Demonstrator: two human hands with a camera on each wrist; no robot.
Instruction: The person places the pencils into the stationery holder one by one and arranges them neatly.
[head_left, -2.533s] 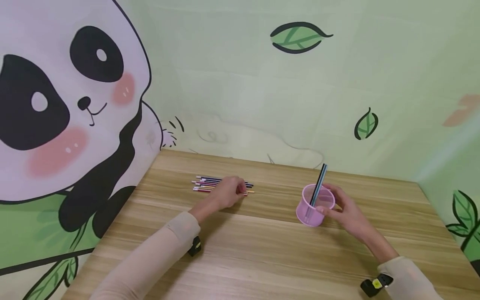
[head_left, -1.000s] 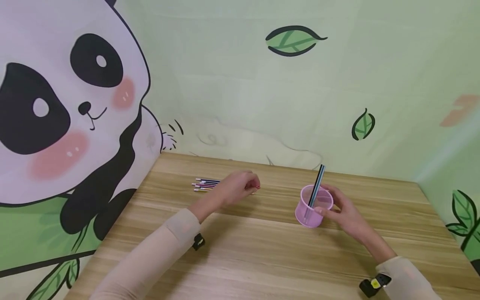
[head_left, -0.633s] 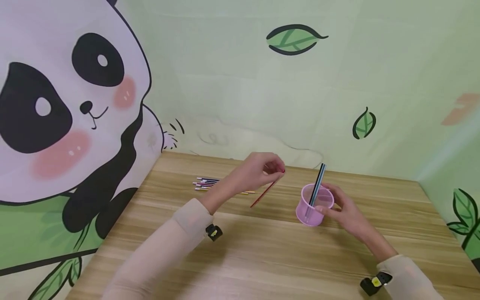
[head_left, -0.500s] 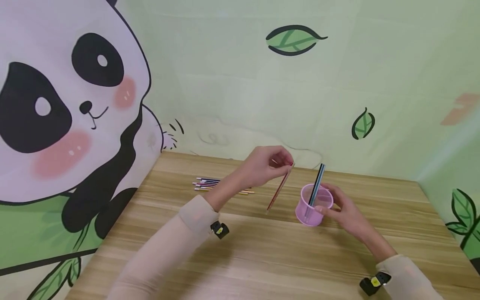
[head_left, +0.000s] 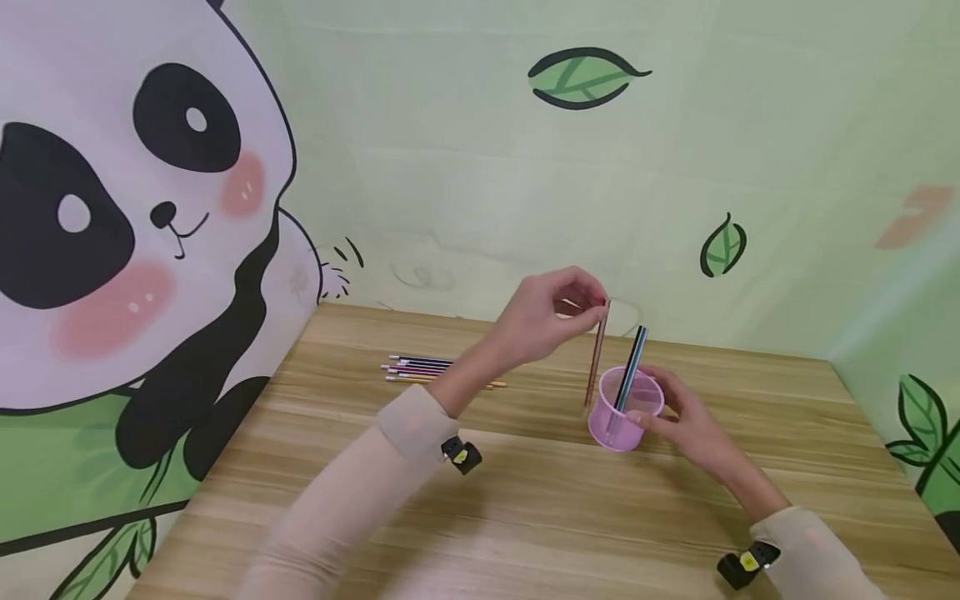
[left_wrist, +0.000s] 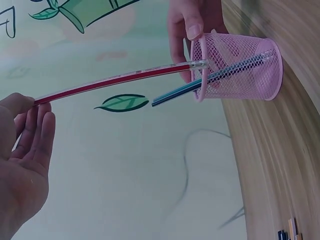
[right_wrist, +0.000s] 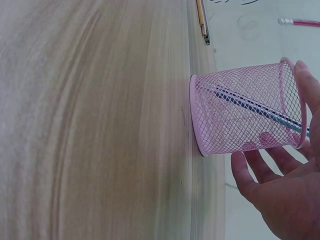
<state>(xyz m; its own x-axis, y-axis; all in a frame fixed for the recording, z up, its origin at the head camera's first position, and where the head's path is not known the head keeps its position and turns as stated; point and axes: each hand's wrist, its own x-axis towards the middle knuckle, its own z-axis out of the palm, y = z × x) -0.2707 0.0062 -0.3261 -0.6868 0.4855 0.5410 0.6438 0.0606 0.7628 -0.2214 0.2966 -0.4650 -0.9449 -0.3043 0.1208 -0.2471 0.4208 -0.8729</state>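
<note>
Between thumb and fingertips my left hand [head_left: 551, 317] pinches the upper end of a red pencil [head_left: 596, 354]. The pencil hangs nearly upright, eraser end down, just left of a pink mesh pencil cup [head_left: 606, 427]. In the right wrist view that eraser end [right_wrist: 286, 21] is apart from the cup. My right hand [head_left: 693, 425] holds the cup from the right side, thumb at the rim and fingers around the far wall. Leaning inside the cup are a few dark and blue pencils [head_left: 632, 367]; their exact number is unclear. The cup stands upright on the table.
Several pencils [head_left: 416, 365] lie in a loose pile to the left on the wooden table [head_left: 540, 508], partly behind my left forearm. A printed backdrop [head_left: 450, 183] with a panda and leaves rises behind the table. Each wrist carries a small black camera [head_left: 461, 455].
My left hand has lifted the red pencil from the pile, carried it right and up, and the pencil has swung from slanted to nearly upright. The right hand and cup stay in place.
</note>
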